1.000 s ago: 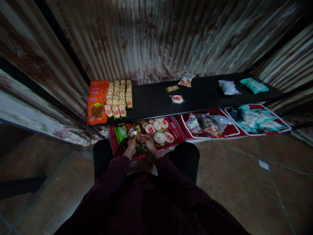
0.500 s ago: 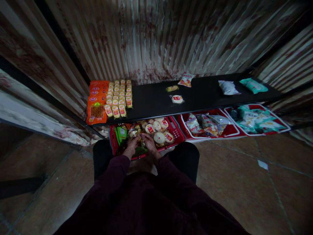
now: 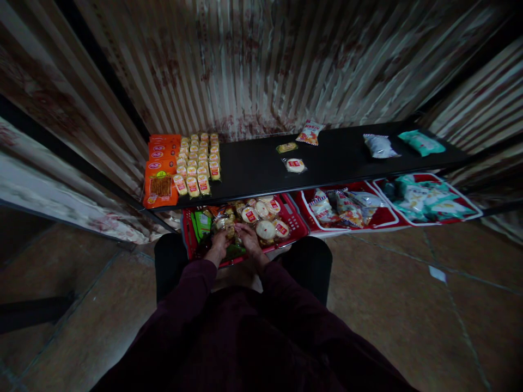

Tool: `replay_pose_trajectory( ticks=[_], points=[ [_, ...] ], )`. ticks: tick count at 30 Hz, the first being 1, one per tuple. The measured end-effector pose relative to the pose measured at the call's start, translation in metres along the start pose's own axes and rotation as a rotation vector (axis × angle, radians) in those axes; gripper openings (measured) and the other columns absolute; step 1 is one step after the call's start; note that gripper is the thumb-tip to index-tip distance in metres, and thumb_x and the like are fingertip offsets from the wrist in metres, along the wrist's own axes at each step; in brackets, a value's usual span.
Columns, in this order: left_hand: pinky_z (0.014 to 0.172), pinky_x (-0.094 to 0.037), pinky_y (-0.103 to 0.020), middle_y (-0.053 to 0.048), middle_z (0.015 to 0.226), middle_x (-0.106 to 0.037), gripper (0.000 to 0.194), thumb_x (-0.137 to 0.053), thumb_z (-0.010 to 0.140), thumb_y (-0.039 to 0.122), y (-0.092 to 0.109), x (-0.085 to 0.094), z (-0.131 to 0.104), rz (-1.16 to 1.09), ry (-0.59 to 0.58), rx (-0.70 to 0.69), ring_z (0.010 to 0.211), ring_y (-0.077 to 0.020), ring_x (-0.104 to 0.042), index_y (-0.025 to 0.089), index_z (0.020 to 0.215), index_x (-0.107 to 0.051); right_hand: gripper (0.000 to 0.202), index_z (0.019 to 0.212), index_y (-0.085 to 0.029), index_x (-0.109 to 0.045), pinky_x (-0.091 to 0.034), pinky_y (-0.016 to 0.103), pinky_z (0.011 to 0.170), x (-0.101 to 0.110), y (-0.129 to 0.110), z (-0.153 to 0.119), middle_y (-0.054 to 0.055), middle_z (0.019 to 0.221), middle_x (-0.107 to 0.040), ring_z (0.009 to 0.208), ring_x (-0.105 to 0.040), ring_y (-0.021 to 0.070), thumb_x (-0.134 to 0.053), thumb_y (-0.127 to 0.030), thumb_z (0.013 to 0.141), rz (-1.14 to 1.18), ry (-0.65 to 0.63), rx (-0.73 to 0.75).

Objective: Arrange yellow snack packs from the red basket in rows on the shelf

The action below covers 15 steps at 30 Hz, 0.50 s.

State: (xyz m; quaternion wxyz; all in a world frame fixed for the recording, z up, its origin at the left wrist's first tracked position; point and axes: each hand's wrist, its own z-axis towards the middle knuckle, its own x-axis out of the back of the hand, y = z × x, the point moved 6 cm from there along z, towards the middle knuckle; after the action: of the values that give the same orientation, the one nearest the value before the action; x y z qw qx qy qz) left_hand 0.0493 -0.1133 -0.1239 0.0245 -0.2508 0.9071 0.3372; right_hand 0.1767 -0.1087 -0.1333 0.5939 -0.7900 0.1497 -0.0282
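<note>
Both of my hands are inside the red basket point(image 3: 301, 224) under the shelf, close together. My left hand point(image 3: 219, 244) has its fingers closed on a small yellowish wrapped snack point(image 3: 230, 231). Opposite it, my right hand point(image 3: 248, 238) has bent fingers reaching the same snack's edge; its fingertips are partly hidden and dim. Round white wrapped cakes point(image 3: 266, 229) lie to the right in the basket. Green packets point(image 3: 201, 223) lie to the left, and more small wrapped pieces lie behind my hands.
On the black shelf point(image 3: 249, 163) stand orange packets point(image 3: 160, 185), rows of small wrapped cakes point(image 3: 198, 163), and a few separate packs, including a round wrapped cake point(image 3: 295, 165). Two more red baskets with white rims hold snack bags point(image 3: 349, 209) and teal packs point(image 3: 433, 198).
The small wrapped snack shows more clearly between my hands, and my left fingers have shifted slightly around it. My right hand stays nearly in place. The view has shifted very slightly.
</note>
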Motion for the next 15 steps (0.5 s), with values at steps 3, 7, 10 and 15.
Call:
replay_pose_trajectory(
  ticks=[3,7,10,15],
  points=[
    [0.065,-0.047,-0.026,-0.002,0.068,-0.062,0.011,-0.059,0.074,0.004,-0.003,0.001,0.003,-0.017,0.007,0.008,0.058,-0.0101,-0.058,0.014,0.077,-0.06,0.037,0.089,-0.021,-0.067,-0.05,0.033,0.08,0.0,-0.001,0.0,0.004,0.097,-0.072,0.089,-0.065,0.0192,-0.066,-0.048,0.063,0.007,-0.026,0.001],
    [0.065,-0.047,-0.024,-0.001,0.069,-0.062,0.011,-0.062,0.073,0.006,-0.006,0.001,0.007,-0.043,-0.004,0.02,0.058,-0.0091,-0.058,0.015,0.078,-0.059,0.035,0.088,-0.022,-0.068,-0.05,0.033,0.081,-0.002,-0.001,-0.001,0.003,0.096,-0.072,0.089,-0.065,0.0189,-0.065,-0.048,0.064,-0.005,-0.048,0.007],
    [0.061,-0.046,-0.024,0.0,0.067,-0.061,0.012,-0.06,0.074,0.005,-0.007,0.001,0.009,-0.062,-0.012,0.029,0.055,-0.0091,-0.057,0.016,0.078,-0.058,0.036,0.088,-0.023,-0.069,-0.05,0.033,0.078,-0.002,-0.001,-0.001,0.004,0.099,-0.072,0.089,-0.064,0.0193,-0.064,-0.049,0.064,-0.047,-0.048,0.005],
    [0.057,-0.045,-0.024,0.001,0.06,-0.057,0.013,-0.06,0.072,0.004,-0.01,0.001,0.014,-0.073,-0.025,0.032,0.05,-0.0093,-0.054,0.016,0.07,-0.055,0.033,0.084,-0.022,-0.071,-0.05,0.033,0.078,-0.001,-0.004,-0.002,0.004,0.096,-0.072,0.086,-0.063,0.0193,-0.062,-0.048,0.066,-0.078,-0.037,0.053]
  ],
)
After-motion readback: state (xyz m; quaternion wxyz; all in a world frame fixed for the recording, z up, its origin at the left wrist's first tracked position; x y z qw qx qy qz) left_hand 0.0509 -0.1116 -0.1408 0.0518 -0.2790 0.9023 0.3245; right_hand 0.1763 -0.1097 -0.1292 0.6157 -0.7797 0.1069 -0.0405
